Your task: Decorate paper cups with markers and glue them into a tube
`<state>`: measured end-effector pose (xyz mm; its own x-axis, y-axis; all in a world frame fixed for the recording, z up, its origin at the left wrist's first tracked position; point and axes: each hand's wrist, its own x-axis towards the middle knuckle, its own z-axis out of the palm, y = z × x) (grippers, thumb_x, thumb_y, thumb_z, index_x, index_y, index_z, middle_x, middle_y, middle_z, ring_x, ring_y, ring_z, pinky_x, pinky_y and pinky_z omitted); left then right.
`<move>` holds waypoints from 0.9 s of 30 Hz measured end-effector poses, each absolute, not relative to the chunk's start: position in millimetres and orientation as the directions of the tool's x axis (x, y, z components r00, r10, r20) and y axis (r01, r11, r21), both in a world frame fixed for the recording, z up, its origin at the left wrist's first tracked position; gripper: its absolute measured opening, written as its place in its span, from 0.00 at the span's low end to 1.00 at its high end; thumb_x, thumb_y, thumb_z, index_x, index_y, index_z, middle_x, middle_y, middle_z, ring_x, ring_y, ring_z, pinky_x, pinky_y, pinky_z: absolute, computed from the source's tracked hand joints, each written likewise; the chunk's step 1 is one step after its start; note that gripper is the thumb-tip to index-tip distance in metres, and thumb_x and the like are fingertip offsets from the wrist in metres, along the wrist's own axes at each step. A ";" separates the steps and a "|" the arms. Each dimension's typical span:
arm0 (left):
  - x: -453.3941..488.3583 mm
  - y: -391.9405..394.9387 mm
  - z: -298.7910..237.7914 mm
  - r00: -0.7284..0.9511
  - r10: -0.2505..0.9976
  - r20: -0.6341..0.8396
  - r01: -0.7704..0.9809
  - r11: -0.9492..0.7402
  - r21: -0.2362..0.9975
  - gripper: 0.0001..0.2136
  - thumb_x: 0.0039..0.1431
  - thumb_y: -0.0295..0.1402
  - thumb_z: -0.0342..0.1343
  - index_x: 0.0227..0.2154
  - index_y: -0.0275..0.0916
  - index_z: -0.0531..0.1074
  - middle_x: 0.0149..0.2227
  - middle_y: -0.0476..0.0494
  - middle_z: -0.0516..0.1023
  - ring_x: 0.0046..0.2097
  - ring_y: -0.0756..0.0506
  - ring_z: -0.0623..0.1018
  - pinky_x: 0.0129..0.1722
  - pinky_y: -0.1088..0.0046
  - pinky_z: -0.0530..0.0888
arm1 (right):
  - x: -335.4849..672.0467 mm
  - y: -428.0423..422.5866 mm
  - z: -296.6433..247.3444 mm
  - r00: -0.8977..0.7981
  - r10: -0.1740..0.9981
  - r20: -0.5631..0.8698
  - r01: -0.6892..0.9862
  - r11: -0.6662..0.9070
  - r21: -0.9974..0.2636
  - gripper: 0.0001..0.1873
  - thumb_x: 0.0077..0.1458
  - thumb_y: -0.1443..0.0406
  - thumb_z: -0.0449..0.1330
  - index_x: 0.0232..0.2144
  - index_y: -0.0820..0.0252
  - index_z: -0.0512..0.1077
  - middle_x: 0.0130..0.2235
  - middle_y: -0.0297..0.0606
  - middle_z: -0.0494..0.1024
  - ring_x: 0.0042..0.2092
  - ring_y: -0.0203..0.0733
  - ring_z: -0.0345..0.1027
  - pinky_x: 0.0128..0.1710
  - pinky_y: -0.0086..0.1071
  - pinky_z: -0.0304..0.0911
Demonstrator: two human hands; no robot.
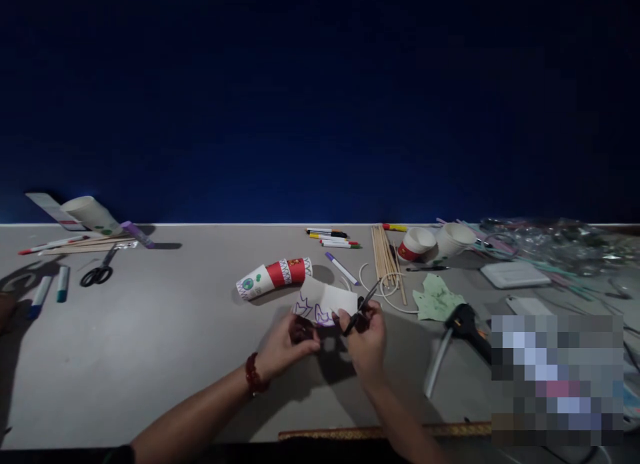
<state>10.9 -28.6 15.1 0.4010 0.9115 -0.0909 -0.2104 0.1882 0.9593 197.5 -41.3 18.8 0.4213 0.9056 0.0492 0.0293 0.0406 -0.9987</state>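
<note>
My left hand [293, 341] pinches the lower edge of a white paper cup piece [323, 301] with purple drawn lines, held just above the grey table [150, 344]. My right hand [367, 337] is closed round the handles of black scissors [361, 309], whose blades point up and right beside the paper. A red bead bracelet [253, 374] sits on my left wrist. Just behind the hands lies a string of stacked decorated cups [275, 276], white and red, on its side.
Markers [333, 237], wooden sticks [386, 257], two paper cups [435, 243] and a green paper cut-out [436, 299] lie at back right. A black glue gun [465, 324] lies right of my hands. Far left are second scissors [99, 273], pens and a tipped cup [93, 214].
</note>
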 end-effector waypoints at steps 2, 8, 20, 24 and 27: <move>13.5 -32.0 14.9 0.338 0.935 -0.110 -0.125 0.160 0.979 0.27 0.50 0.54 0.73 0.41 0.37 0.76 0.34 0.41 0.84 0.33 0.45 0.80 0.32 0.72 0.75 | 193.4 -42.9 20.8 0.491 0.869 0.065 0.049 0.047 -0.998 0.24 0.51 0.51 0.71 0.42 0.54 0.66 0.37 0.36 0.79 0.37 0.43 0.76 0.39 0.35 0.74; 11.3 -23.5 16.6 0.313 0.923 -0.221 0.009 0.230 0.973 0.30 0.55 0.64 0.63 0.26 0.35 0.80 0.22 0.41 0.80 0.22 0.47 0.74 0.21 0.73 0.68 | 187.3 -43.6 28.7 0.436 0.900 -0.015 -0.074 0.019 -0.997 0.25 0.48 0.52 0.73 0.40 0.53 0.66 0.36 0.35 0.79 0.35 0.44 0.76 0.37 0.35 0.74; 1.4 -13.1 18.9 0.121 0.987 -0.105 0.043 0.100 0.994 0.22 0.56 0.55 0.67 0.33 0.37 0.78 0.30 0.42 0.83 0.32 0.43 0.80 0.33 0.70 0.75 | 264.2 -116.6 6.2 -0.175 0.921 -0.348 0.184 -0.316 -0.931 0.21 0.42 0.54 0.73 0.32 0.54 0.69 0.30 0.32 0.74 0.31 0.40 0.69 0.32 0.32 0.67; 0.2 -11.8 17.9 0.133 0.988 -0.073 0.054 0.067 0.996 0.21 0.57 0.54 0.67 0.33 0.37 0.78 0.32 0.42 0.83 0.34 0.43 0.79 0.36 0.69 0.76 | 261.5 -101.4 10.9 -0.244 0.876 -0.417 0.257 -0.356 -0.899 0.26 0.46 0.48 0.72 0.23 0.53 0.60 0.22 0.24 0.62 0.24 0.34 0.61 0.24 0.27 0.59; 0.7 -11.7 18.0 0.191 0.979 -0.069 -0.001 0.070 0.998 0.22 0.56 0.54 0.68 0.37 0.37 0.79 0.36 0.40 0.84 0.38 0.41 0.80 0.40 0.68 0.77 | 253.1 -90.6 19.0 -0.244 0.880 -0.407 0.208 -0.362 -0.909 0.29 0.47 0.45 0.71 0.23 0.53 0.58 0.20 0.22 0.60 0.21 0.32 0.60 0.22 0.25 0.57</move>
